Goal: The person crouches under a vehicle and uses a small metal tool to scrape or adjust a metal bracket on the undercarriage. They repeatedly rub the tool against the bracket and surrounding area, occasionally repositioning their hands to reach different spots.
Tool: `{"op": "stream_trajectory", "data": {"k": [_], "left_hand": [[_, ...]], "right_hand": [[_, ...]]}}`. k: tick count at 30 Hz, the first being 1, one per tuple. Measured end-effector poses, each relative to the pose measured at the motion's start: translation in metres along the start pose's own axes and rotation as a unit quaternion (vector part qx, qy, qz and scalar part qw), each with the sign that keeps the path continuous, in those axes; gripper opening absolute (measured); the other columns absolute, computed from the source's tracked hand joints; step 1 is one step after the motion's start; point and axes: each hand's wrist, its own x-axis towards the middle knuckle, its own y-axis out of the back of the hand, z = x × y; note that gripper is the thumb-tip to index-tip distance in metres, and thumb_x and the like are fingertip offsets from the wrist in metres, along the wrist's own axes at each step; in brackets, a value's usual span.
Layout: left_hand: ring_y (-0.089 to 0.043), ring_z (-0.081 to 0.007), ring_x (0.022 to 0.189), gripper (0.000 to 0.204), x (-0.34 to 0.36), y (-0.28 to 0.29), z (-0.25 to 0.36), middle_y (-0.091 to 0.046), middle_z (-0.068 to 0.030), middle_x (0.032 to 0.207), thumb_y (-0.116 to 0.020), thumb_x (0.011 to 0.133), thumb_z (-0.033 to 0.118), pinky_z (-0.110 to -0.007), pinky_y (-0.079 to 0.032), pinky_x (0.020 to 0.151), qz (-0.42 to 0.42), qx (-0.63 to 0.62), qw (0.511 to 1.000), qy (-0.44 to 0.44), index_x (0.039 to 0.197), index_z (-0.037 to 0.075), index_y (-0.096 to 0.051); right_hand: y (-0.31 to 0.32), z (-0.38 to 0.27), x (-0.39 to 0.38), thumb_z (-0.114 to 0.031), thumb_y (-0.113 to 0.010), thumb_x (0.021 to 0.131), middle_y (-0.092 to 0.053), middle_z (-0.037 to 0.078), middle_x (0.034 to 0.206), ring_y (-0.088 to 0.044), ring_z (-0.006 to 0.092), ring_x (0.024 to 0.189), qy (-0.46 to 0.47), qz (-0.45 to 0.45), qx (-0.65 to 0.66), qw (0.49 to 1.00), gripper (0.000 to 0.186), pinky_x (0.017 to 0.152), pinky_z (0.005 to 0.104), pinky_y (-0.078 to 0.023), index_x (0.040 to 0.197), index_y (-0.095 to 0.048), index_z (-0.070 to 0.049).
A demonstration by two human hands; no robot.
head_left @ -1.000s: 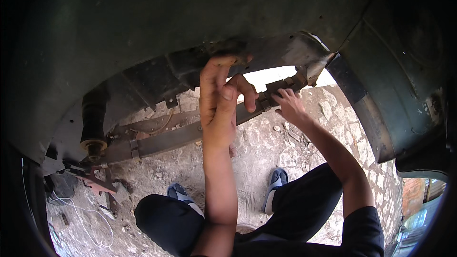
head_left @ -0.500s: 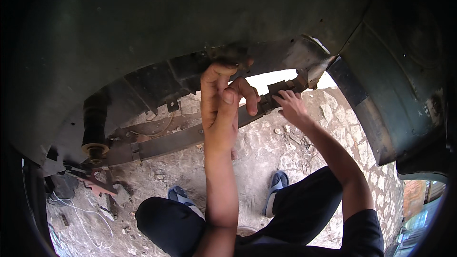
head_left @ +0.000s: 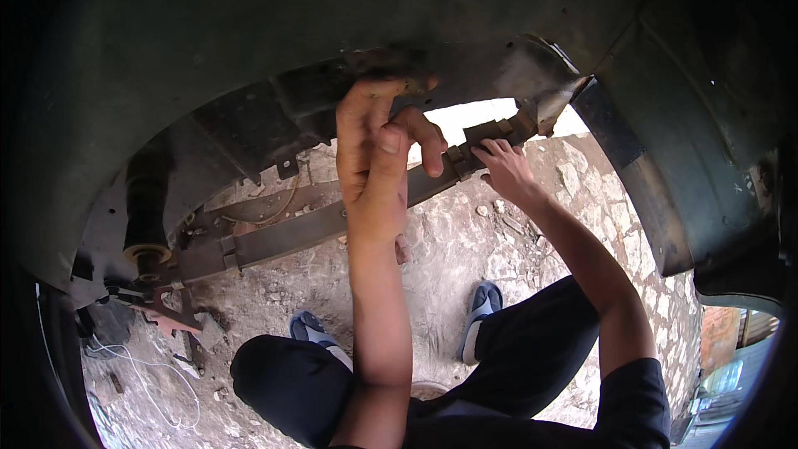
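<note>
My left hand point(head_left: 374, 150) reaches up to the underside of a dark green vehicle body panel point(head_left: 274, 25). Its fingers are curled, with the upper fingertips against a dark, blurred part point(head_left: 386, 62) at the panel's lower edge. Whatever lies in those fingers is hidden. Farther right, my right hand point(head_left: 509, 170) grips the edge of a long brown leaf spring point(head_left: 291, 237), close to a clamp point(head_left: 457, 162) around it. The fingers bend over the spring from the near side. My left forearm hides the middle of the spring.
A black cylindrical part with a yellowish ring point(head_left: 148, 254) hangs at the left. Below it are a reddish metal piece point(head_left: 170, 320) and a white cable point(head_left: 141, 374) on the rough stony ground. A curved green fender point(head_left: 698, 158) stands at the right.
The whole view has shifted slightly, so the vehicle parts and hands appear a little higher and to the left. Both hands keep nearly the same places and grips.
</note>
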Motion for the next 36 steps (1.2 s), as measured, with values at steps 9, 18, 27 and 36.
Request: {"op": "stream_trajectory", "data": {"k": [9, 18, 27, 36], "left_hand": [[-0.05, -0.0101, 0.06, 0.044, -0.001, -0.001, 0.001, -0.051, -0.0184, 0.127, -0.049, 0.099, 0.028, -0.025, -0.044, 0.059, 0.0, 0.006, 1.0, 0.002, 0.135, 0.004, -0.04], [-0.051, -0.0097, 0.061, 0.046, -0.002, -0.004, 0.003, -0.051, -0.0178, 0.128, -0.05, 0.099, 0.031, -0.023, -0.043, 0.058, 0.009, 0.012, 1.0, 0.011, 0.135, 0.004, -0.04], [-0.05, -0.0094, 0.061, 0.048, -0.003, -0.002, 0.008, -0.05, -0.0181, 0.13, -0.051, 0.099, 0.032, -0.024, -0.043, 0.058, 0.014, 0.022, 0.999, 0.021, 0.136, 0.004, -0.039], [-0.05, -0.0109, 0.062, 0.047, -0.004, -0.005, 0.008, -0.048, -0.0194, 0.134, -0.051, 0.098, 0.028, -0.025, -0.043, 0.06, 0.019, 0.005, 0.999, 0.027, 0.137, 0.004, -0.039]], "right_hand": [[-0.005, 0.008, 0.0, -0.021, -0.078, 0.073, -0.044, 0.009, 0.138, -0.04, 0.0289, 0.129, 0.004, 0.006, -0.036, 0.999, 0.07, 0.101, 0.0452, -0.04, 0.135, -0.048, -0.011], [-0.015, 0.006, -0.007, -0.023, -0.078, 0.073, -0.034, 0.011, 0.149, -0.033, 0.0295, 0.136, -0.006, -0.031, -0.053, 0.998, 0.079, 0.108, 0.0482, -0.032, 0.141, -0.04, -0.01], [-0.008, -0.017, -0.009, -0.024, -0.078, 0.074, -0.025, 0.012, 0.154, -0.025, 0.0293, 0.142, -0.01, -0.101, -0.065, 0.993, 0.088, 0.113, 0.0528, -0.025, 0.146, -0.03, -0.008], [-0.012, -0.009, -0.01, -0.026, -0.077, 0.076, -0.022, 0.013, 0.156, -0.02, 0.0299, 0.144, -0.015, -0.107, -0.035, 0.994, 0.089, 0.113, 0.0575, -0.021, 0.149, -0.027, -0.013]]}}
